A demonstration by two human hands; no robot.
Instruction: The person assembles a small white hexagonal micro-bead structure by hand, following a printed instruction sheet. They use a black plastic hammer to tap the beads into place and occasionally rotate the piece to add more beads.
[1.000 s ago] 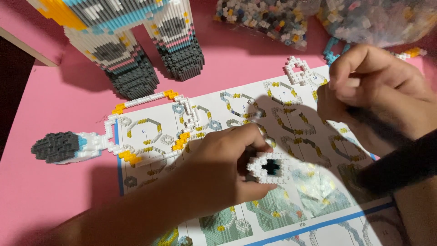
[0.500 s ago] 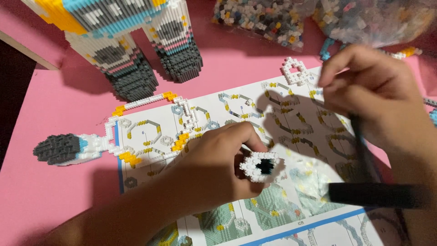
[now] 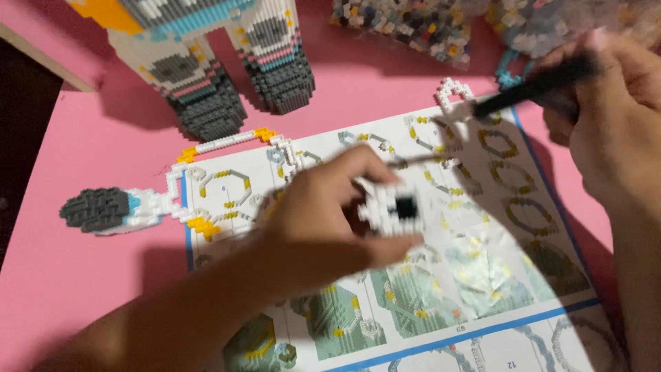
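Observation:
My left hand (image 3: 317, 220) grips a small white micro-block piece with a black centre (image 3: 391, 210) above an instruction sheet (image 3: 482, 275) lying on the pink table. My right hand (image 3: 613, 138), at the far right, holds black tweezers (image 3: 533, 86). Their tip points left at a small white block ring (image 3: 451, 93) at the sheet's top edge. Both hands are blurred by motion.
The legs of a large block figure (image 3: 220, 76) stand at the back left. A flat block part with a grey end, white arm and yellow bits (image 3: 124, 207) lies left of the sheet. Clear bags of loose blocks (image 3: 427, 24) sit at the back right.
My right hand has lifted and turned the black tweezers from low at the right up toward the white ring. My left hand has shifted slightly with the white piece.

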